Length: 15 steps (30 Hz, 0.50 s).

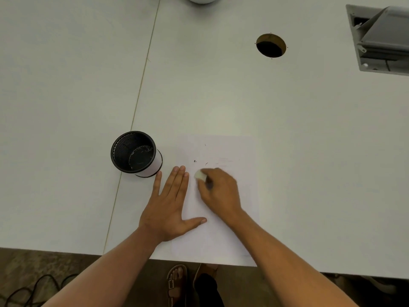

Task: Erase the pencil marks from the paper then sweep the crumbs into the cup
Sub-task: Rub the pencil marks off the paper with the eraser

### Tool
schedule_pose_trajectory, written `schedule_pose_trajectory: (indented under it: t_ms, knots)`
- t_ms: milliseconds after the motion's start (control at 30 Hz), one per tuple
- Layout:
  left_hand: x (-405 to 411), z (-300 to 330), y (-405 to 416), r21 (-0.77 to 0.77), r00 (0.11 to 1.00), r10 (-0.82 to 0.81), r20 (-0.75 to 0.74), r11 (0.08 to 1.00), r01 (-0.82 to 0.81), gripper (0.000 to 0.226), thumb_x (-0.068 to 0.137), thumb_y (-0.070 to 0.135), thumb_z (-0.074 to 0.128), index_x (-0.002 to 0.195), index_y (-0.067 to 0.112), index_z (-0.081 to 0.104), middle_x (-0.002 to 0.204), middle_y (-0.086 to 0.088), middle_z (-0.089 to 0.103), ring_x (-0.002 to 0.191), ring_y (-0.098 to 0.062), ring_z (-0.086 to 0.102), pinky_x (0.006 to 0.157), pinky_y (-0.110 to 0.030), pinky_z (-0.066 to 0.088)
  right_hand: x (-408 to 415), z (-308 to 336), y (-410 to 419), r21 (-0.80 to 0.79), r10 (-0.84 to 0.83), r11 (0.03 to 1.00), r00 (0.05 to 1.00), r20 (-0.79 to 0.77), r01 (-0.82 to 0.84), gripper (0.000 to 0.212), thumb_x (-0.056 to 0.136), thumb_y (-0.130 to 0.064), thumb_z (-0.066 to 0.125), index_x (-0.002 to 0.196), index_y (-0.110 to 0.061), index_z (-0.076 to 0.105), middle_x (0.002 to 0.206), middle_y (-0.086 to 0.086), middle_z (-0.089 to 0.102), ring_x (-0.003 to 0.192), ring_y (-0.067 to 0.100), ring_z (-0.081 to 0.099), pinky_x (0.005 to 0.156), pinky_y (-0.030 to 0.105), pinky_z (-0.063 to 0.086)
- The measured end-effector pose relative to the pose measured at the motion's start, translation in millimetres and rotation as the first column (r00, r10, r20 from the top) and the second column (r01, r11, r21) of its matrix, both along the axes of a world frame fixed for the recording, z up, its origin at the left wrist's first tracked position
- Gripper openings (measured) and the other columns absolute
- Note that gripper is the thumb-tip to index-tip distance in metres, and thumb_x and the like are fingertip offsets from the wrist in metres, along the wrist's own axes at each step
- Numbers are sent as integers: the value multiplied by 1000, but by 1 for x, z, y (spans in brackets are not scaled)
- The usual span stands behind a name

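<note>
Left hand (pixel 169 207) flat, fingers straight, pressing paper (pixel 221 229) left edge. Right hand (pixel 221 191) fingers pinching eraser (pixel 199 175) on paper. Cup (pixel 135 152) upright just left; bench (pixel 221 96) open beyond.

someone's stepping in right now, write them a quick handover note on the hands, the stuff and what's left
Left hand: open, flat, fingers straight, pressing the paper down at its left edge.
Right hand: grips the white eraser, rubbing mid-sheet; it is blurred.
Cup: black mesh, upright on the table, just left of the paper.
Done: the marks are mostly faded.
Left: faint lines remain right of the eraser; dark crumbs lie above it, none swept yet.
</note>
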<state>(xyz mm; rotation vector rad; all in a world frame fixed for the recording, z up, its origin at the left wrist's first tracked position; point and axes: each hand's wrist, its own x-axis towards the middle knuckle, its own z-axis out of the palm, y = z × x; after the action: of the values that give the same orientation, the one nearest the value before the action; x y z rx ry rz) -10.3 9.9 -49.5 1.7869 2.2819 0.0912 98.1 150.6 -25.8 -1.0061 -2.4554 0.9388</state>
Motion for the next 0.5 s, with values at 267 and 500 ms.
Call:
schedule_pose_trajectory:
  t_ms: [267, 500]
  knots:
    - [0, 0, -1, -4, 1000, 6, 5, 1000, -6, 115, 87, 87, 27, 159, -2, 14, 170, -16, 7, 157, -28, 5, 121, -64, 13, -22, 7, 51, 4, -233, 972, 972, 1, 233, 10, 86, -15, 62, 91, -11, 69, 79, 3, 68, 70, 17, 59, 64, 26, 44]
    - [-1, 0, 0, 0, 1000, 2, 7, 1000, -2, 115, 87, 87, 27, 158, -2, 16, 169, -16, 9, 157, -29, 7, 121, -65, 15, 24, 3, -8, -45, -22, 999, 1000, -3, 22, 18, 84, -19, 68, 100, -14, 70, 82, 0, 69, 70, 12, 60, 65, 22, 47]
